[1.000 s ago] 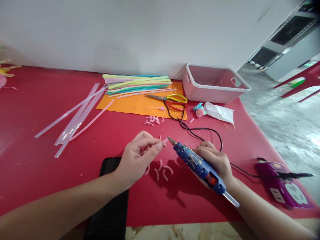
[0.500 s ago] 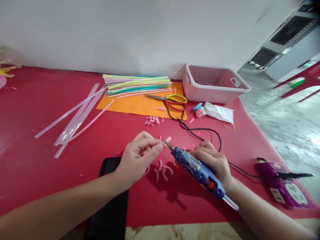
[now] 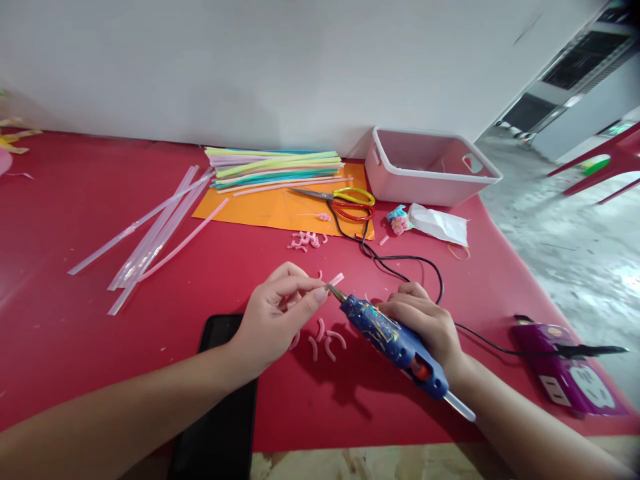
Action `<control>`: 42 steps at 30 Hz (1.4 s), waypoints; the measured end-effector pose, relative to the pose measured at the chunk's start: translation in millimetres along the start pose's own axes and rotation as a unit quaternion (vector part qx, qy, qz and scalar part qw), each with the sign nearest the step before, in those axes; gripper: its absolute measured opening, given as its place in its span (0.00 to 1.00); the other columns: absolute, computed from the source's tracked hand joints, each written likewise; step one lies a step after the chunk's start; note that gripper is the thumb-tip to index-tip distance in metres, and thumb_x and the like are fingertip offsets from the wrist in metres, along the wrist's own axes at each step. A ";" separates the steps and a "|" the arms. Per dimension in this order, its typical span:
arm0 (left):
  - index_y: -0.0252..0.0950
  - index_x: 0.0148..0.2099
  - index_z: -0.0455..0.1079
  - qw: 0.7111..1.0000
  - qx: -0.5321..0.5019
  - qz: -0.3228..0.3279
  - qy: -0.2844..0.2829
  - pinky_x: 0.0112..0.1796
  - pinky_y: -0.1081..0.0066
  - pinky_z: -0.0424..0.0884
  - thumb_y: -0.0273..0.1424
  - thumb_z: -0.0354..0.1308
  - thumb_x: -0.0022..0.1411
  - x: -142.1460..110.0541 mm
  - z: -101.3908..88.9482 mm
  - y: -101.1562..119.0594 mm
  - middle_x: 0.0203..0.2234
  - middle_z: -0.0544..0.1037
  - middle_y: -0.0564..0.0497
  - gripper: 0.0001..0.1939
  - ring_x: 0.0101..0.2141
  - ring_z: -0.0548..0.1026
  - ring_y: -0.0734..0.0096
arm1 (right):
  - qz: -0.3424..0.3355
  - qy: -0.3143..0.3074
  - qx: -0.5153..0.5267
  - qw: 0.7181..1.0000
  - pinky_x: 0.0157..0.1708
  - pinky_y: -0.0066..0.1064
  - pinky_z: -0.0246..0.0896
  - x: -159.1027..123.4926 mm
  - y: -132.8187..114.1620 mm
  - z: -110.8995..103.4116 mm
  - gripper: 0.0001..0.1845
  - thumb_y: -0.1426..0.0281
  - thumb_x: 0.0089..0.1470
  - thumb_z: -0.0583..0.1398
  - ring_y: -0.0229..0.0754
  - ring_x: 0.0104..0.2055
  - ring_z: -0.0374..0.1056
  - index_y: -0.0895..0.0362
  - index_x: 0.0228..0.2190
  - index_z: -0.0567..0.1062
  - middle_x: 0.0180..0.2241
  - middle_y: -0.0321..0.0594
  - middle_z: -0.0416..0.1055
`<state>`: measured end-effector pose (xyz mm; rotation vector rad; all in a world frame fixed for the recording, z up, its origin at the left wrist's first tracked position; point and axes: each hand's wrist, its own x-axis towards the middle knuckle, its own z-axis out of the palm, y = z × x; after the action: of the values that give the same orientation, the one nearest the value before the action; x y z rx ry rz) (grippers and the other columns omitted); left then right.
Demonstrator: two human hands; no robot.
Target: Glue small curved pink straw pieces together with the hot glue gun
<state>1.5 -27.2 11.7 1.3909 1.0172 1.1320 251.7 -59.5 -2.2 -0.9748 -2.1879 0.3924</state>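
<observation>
"In the head view, what does the left hand (image 3: 275, 323) have?"
"A pink strip (image 3: 339, 279), held in a pinch above the table (image 3: 400, 427)."
"And the right hand (image 3: 427, 323)?"
"Wrapped round the glue gun (image 3: 383, 331), nozzle (image 3: 336, 292) right at the strip; whether they touch, I can't tell."
"Nearby?"
"Pink curls (image 3: 337, 335) on the table, a phone (image 3: 220, 427) under the left forearm (image 3: 150, 403)."

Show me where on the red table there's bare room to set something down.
Nearly bare: the red table between the clear strips and left forearm; also between the white packet, black cord and purple box. Crowded: the middle, with pink pieces, left hand, right hand and glue gun.
</observation>
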 end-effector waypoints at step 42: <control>0.38 0.37 0.82 0.999 -0.041 0.003 0.001 0.28 0.76 0.63 0.31 0.64 0.64 -0.2 2.7 -0.4 0.27 0.68 0.55 0.06 0.27 0.66 0.79 | 0.015 0.029 -0.022 0.999 0.37 0.39 0.54 0.3 0.6 -1.9 0.03 0.71 0.58 0.57 0.37 0.24 0.61 0.54 0.36 0.69 0.24 0.32 0.68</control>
<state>4.1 -28.0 11.1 1.3292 0.9585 1.1683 253.3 -58.8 -1.0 -1.0320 -2.1400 0.3287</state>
